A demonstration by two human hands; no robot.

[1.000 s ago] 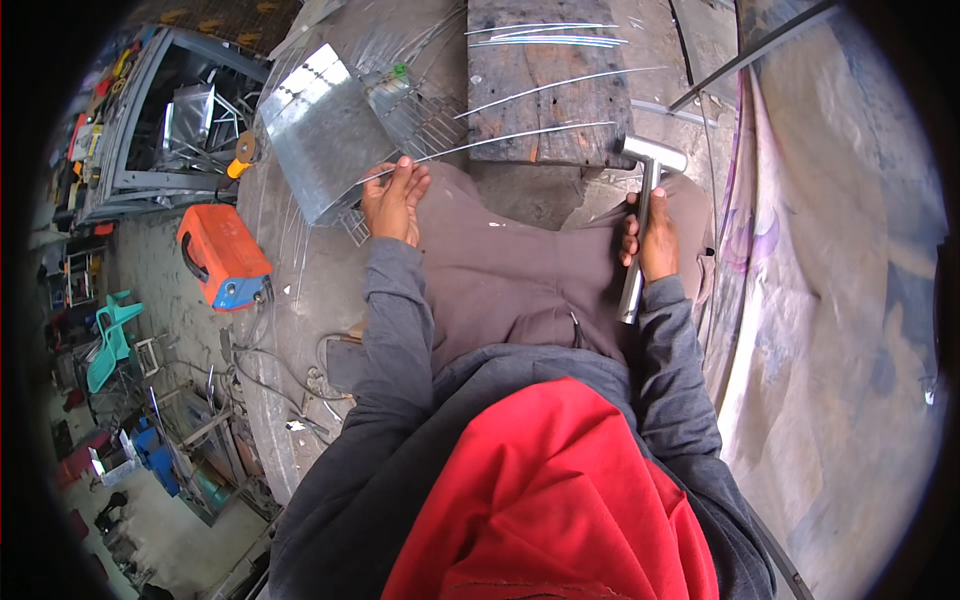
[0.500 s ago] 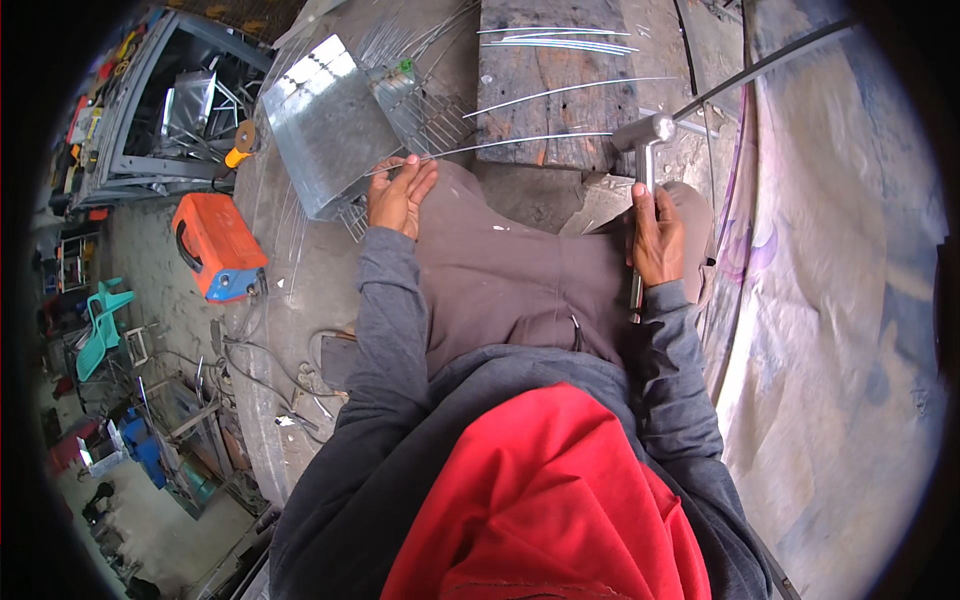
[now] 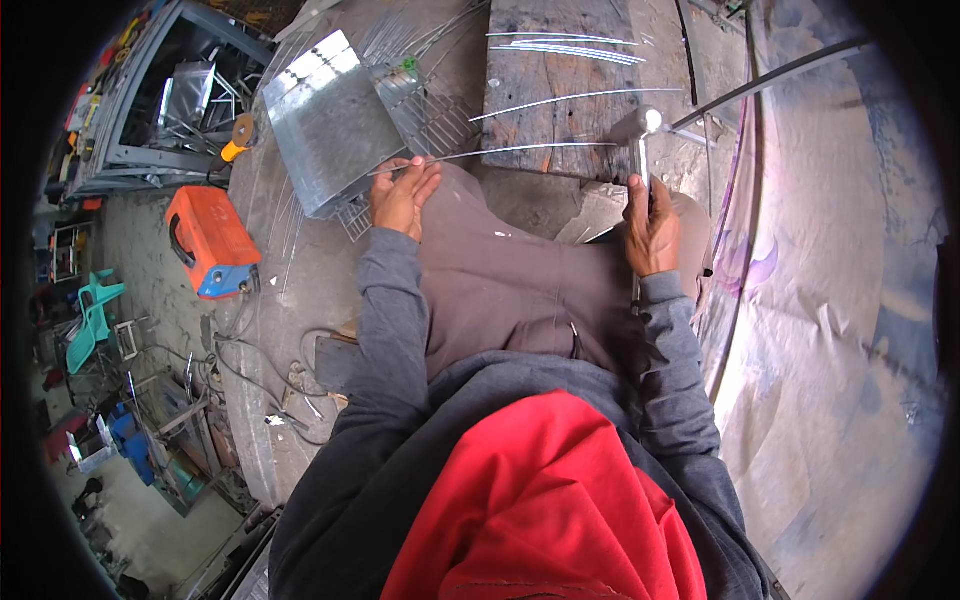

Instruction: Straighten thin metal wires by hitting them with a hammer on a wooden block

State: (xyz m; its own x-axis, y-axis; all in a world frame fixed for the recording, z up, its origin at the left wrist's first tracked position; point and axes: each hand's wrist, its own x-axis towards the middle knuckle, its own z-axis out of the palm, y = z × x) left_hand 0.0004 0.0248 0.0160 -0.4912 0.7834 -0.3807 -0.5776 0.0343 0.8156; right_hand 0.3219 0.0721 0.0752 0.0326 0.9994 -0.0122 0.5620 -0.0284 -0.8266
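My left hand (image 3: 405, 197) pinches a thin metal rod (image 3: 520, 150) between thumb and fingertips. The rod's far end lies across the near edge of a dark, worn wooden board (image 3: 560, 105). In my right hand (image 3: 653, 228) is a metal hammer (image 3: 641, 155), gripped by its handle. Its head is just above the board's right edge, close to the rod's tip. Another slightly bent rod (image 3: 575, 101) rests farther up the board. Several more rods (image 3: 580, 49) lie grouped at its far end.
Left of the board sits a shiny sheet-metal box (image 3: 335, 130) beside wire mesh (image 3: 440, 125) and loose wires. An orange and blue machine (image 3: 212, 240) stands on the floor, with cables (image 3: 265, 375) nearby. A pale sheet (image 3: 810, 330) covers the right side; a dark bar (image 3: 765, 83) slants above it.
The hammer and my right hand have risen slightly relative to the board, and the hammer head has turned a little. My left hand keeps its pinch on the rod. The whole view has shifted slightly.
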